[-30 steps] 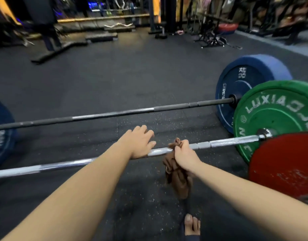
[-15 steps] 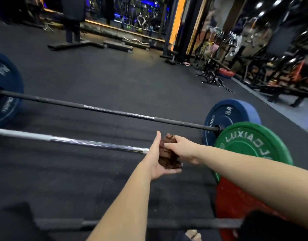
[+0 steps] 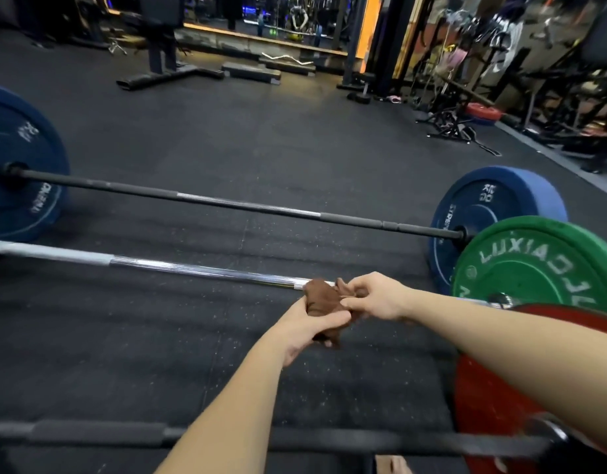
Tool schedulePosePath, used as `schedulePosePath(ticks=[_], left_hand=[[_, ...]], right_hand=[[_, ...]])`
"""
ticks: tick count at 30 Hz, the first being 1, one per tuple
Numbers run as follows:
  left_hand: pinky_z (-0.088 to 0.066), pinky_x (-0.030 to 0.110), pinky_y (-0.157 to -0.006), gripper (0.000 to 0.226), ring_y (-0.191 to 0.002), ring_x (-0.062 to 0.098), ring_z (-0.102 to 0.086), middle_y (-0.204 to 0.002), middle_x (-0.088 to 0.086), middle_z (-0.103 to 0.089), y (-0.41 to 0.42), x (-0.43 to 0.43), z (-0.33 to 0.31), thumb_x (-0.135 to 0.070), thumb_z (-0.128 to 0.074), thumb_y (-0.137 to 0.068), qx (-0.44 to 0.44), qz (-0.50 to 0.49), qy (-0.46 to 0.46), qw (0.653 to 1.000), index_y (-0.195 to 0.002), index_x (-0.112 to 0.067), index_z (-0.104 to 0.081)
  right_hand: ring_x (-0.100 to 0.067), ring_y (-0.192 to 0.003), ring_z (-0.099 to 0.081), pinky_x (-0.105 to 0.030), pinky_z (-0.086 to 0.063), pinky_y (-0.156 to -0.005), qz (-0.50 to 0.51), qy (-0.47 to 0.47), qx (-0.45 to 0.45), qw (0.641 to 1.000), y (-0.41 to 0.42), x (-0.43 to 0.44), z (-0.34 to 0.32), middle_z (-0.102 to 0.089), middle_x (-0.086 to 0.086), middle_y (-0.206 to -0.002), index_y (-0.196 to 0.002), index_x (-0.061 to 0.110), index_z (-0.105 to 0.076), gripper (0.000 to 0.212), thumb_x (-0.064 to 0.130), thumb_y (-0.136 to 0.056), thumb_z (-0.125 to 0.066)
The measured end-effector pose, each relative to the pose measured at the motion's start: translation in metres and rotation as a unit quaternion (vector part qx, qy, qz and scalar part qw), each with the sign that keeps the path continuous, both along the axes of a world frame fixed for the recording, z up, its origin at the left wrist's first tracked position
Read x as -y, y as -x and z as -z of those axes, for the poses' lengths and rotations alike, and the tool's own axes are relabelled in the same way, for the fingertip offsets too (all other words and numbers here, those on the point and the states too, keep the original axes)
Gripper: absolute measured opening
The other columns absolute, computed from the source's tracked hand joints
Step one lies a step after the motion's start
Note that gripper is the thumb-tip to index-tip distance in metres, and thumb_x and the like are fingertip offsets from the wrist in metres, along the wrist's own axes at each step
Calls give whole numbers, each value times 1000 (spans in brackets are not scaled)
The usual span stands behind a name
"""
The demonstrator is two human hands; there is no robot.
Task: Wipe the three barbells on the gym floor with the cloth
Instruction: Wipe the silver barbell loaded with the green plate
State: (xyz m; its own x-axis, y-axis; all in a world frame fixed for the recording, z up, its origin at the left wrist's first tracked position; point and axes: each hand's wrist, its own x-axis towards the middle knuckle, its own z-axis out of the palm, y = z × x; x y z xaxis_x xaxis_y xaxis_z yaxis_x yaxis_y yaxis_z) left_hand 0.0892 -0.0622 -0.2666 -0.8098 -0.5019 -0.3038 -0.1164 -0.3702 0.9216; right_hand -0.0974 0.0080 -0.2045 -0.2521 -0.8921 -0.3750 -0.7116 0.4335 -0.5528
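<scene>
Three barbells lie side by side on the black gym floor. The far black barbell (image 3: 247,204) carries blue plates at both ends. The middle chrome barbell (image 3: 179,268) ends in a green plate (image 3: 534,268). The near dark barbell (image 3: 100,432) ends in a red plate (image 3: 483,398). A bunched brown cloth (image 3: 321,299) sits over the chrome bar's right part. My left hand (image 3: 309,328) grips the cloth from below, thumb across it. My right hand (image 3: 374,295) pinches the cloth's upper right edge.
A blue plate (image 3: 480,206) stands behind the green one, and another blue plate (image 3: 18,165) sits at the far left. Benches, racks and a red plate (image 3: 483,112) crowd the back and right side. A bare foot (image 3: 392,465) shows at the bottom edge.
My left hand left the chrome bar and closed under the cloth. My right hand shifted from gripping the cloth on the bar to pinching its edge. The view rose and turned left.
</scene>
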Motion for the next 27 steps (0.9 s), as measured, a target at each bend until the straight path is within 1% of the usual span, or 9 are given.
schedulePosePath(ticks=[3,5,8,11,14,16,20,23,27], left_hand=[[-59,30,-88,52,-98,8,-72,-102,-11,-78,13,12,16,-39,-94,-68,114,-9,153,982,-113,-27,-71],[-56,29,-92,56,-99,7,-69,-102,-13,-76,23,17,28,-47,-94,-61,170,-42,232,957,-109,-28,-71],[-54,25,-88,48,-97,6,-67,-101,-13,-74,43,20,41,-43,-92,-65,181,-72,291,937,-105,-28,-70],[-54,29,-87,38,-95,11,-66,-99,-8,-70,66,19,52,-34,-91,-69,162,-119,294,935,-96,-24,-67],[-46,25,-96,37,-109,14,-46,-114,-7,-44,85,8,64,-40,-85,-71,192,-144,327,914,-95,-23,-62],[-42,22,-96,43,-111,11,-37,-118,-10,-29,96,-7,76,-41,-82,-73,219,-150,337,903,-106,-22,-61],[-56,34,-86,45,-98,12,-61,-114,-11,-49,120,-24,75,-38,-81,-77,185,-252,205,928,-113,-21,-60],[-57,42,-83,35,-93,14,-64,-101,-9,-62,136,-31,64,-34,-75,-80,188,-296,138,927,-105,-30,-52],[-53,41,-83,43,-98,17,-61,-106,-8,-58,137,-41,60,-39,-73,-81,184,-314,138,921,-106,-32,-38]], right_hand=[[-7,-71,-60,-31,-54,-77,-91,-35,-39,994,16,2,16,-69,5,-81,-90,20,-73,16,35,-96,-70],[-12,-91,-64,-30,-49,-85,-191,-71,-172,964,31,15,16,-71,4,-103,-108,27,-72,23,44,-94,-69],[-26,-130,-48,-41,-44,-106,-221,-84,-345,908,61,38,23,-48,-3,-142,-149,26,-45,75,52,-86,-74],[-33,-139,-39,-44,-36,-110,-159,-185,-389,889,79,51,50,-37,-7,-152,-153,21,-34,97,65,-77,-75],[-31,-113,-64,-30,-47,-85,-124,-176,-289,933,83,58,72,-67,-11,-126,-121,15,-63,42,44,-92,-65],[-29,-94,-70,-28,-51,-74,-113,-173,-271,940,87,63,76,-74,-10,-104,-105,13,-68,27,36,-93,-61],[-16,-58,-73,-30,-61,-69,-90,-227,-238,940,90,69,81,-73,-2,-61,-85,12,-67,19,27,-88,-55],[-17,-49,-70,-28,-61,-64,-78,-247,-230,938,89,71,79,-69,-6,-52,-74,7,-65,29,30,-86,-52],[-22,-50,-66,-28,-56,-58,-87,-224,-257,936,94,72,82,-69,-4,-56,-70,12,-59,26,36,-81,-56]])
